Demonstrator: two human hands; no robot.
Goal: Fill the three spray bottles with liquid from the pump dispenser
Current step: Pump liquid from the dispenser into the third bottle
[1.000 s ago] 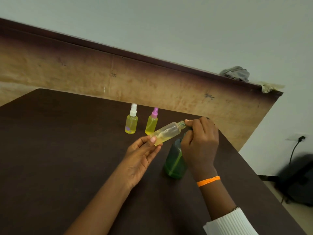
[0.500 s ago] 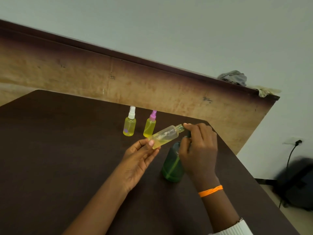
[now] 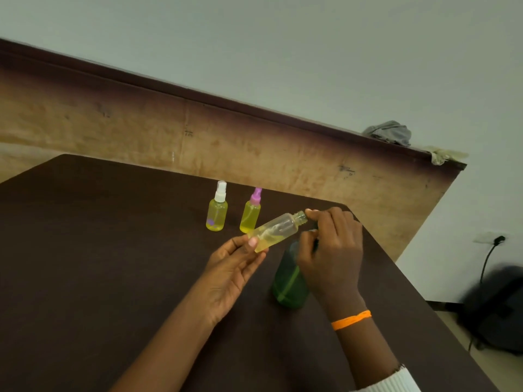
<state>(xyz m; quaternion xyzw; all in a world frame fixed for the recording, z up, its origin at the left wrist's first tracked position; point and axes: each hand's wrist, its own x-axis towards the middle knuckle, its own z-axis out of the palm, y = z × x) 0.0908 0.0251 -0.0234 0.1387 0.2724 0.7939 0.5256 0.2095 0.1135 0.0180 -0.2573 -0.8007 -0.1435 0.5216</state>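
Bottle [image 3: 276,230] tilted above the bench [image 3: 99,264], uncapped neck up-right, a little yellow liquid in its low end. Left hand [image 3: 235,267] pinches its base; right hand [image 3: 331,250], fingers curled, sits at the neck, over the green dispenser [image 3: 285,284]. Two capped bottles, white-topped [image 3: 217,210] and pink-topped [image 3: 251,213], stand near the far edge. Wide open bench to the left.

The right hand [image 3: 331,250] hides the green dispenser's [image 3: 288,287] pump.
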